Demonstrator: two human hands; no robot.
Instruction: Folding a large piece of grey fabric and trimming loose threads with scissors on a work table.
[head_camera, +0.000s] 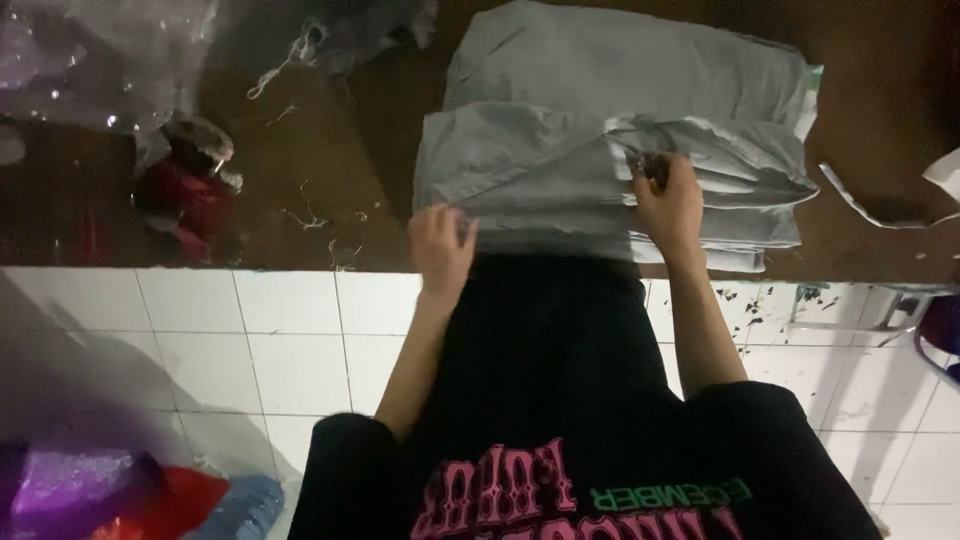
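Note:
A stack of folded light grey cloth pieces (560, 160) lies on a dark brown table (300, 170). My left hand (442, 243) rests on the near left edge of the top piece, fingers curled over it. My right hand (668, 200) pinches a fold of the grey cloth near the stack's right side and seems to hold a small dark object, too blurred to name. A second grey pile (630, 60) lies just behind the first.
Loose white threads (300, 215) and a red bundle (190, 195) lie on the table's left part, with clear plastic wrap (90, 60) at the far left. White paper scraps (880, 205) sit at the right. White tiled floor (250, 340) below; coloured items (120, 495) at bottom left.

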